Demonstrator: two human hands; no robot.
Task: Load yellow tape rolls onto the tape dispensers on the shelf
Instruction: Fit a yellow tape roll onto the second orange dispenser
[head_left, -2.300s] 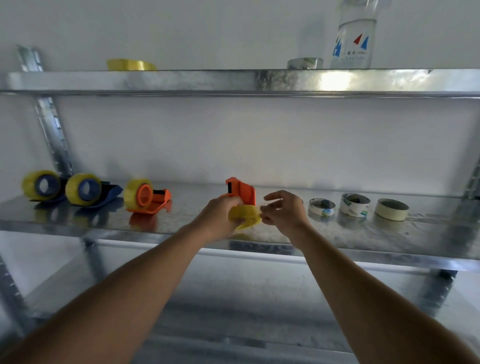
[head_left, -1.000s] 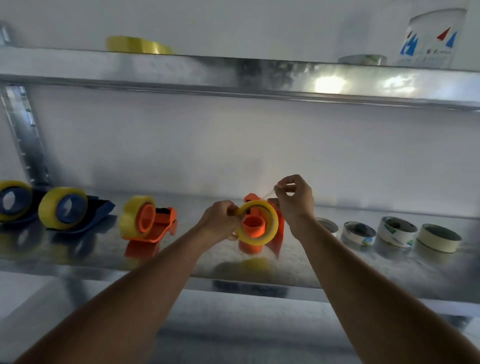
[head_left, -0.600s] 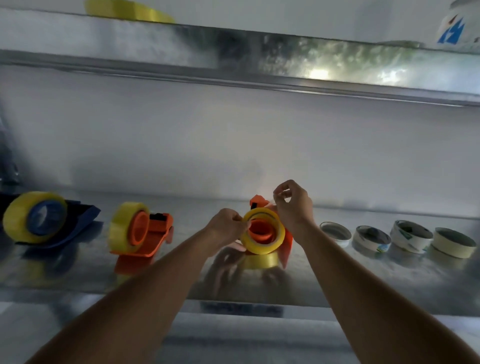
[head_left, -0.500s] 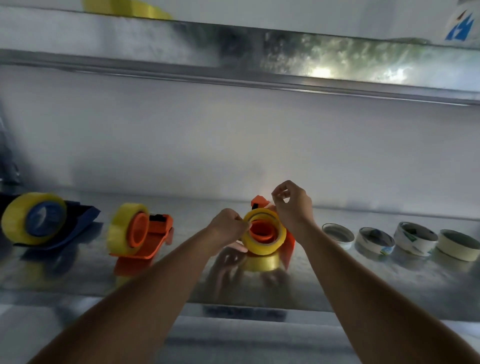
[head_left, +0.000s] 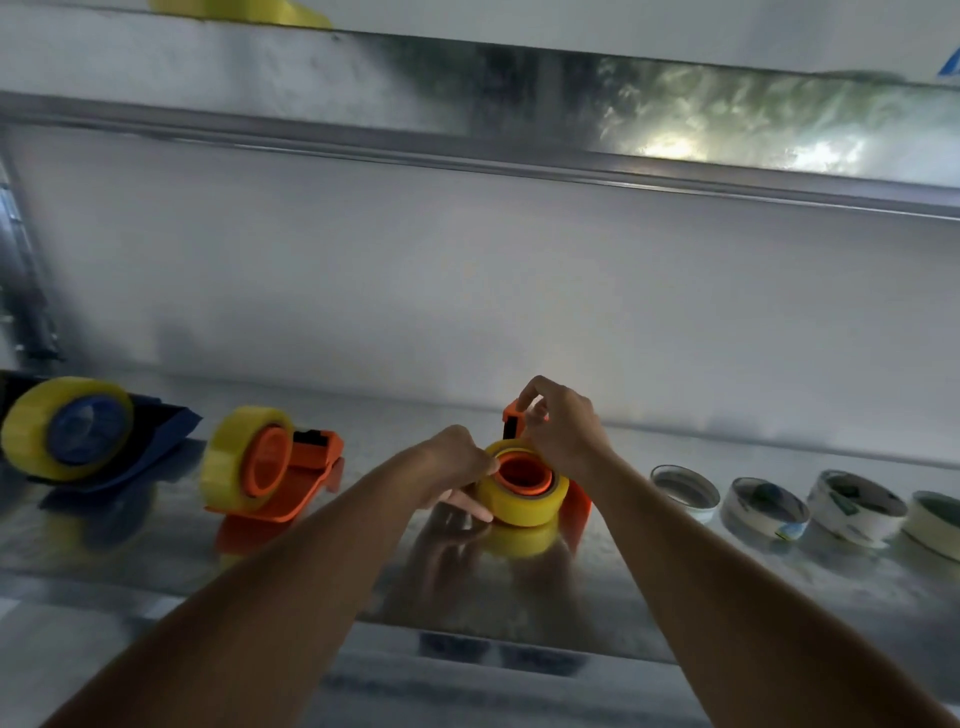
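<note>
A yellow tape roll (head_left: 522, 503) sits around the orange hub of an orange tape dispenser (head_left: 575, 506) on the metal shelf (head_left: 363, 582), at the centre. My left hand (head_left: 457, 470) grips the roll's left rim with thumb and fingers. My right hand (head_left: 563, 428) pinches at the dispenser's upper end, behind the roll; whether it holds a tape end I cannot tell. Further left stand an orange dispenser (head_left: 270, 470) and a blue dispenser (head_left: 78, 431), each with a yellow roll on it.
Several low white and clear tape rolls (head_left: 769, 506) lie in a row on the shelf to the right. Another yellow roll (head_left: 244, 8) rests on the upper shelf (head_left: 467, 104) overhead. A wall closes the back. A shelf upright (head_left: 21, 260) stands at far left.
The yellow roll, earlier held upright in front of the hub, now lies down over the orange hub. My right hand has dropped to the dispenser's top. The camera has moved closer.
</note>
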